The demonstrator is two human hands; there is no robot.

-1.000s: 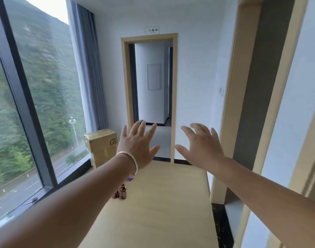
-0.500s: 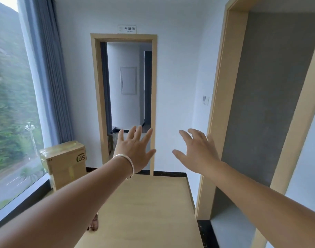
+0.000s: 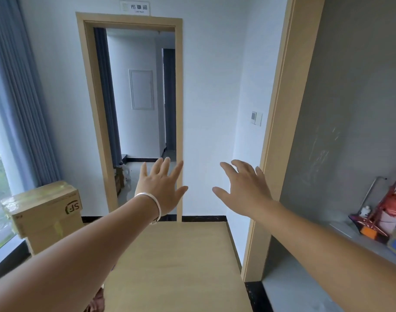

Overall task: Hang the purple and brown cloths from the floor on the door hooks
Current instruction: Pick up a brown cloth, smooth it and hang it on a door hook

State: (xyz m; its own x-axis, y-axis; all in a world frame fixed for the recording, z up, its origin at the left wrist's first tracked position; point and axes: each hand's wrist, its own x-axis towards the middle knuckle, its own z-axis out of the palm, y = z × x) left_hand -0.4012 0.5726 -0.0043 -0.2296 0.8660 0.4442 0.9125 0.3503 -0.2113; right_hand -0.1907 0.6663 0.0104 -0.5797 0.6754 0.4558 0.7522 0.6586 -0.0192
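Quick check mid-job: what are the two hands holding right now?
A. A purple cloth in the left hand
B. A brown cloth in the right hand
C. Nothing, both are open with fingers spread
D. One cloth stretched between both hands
C: the left hand and the right hand are both held out in front with fingers spread, and there is no cloth in either.

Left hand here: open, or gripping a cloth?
Open. The left hand is held out in the air with fingers straight and spread, holding nothing.
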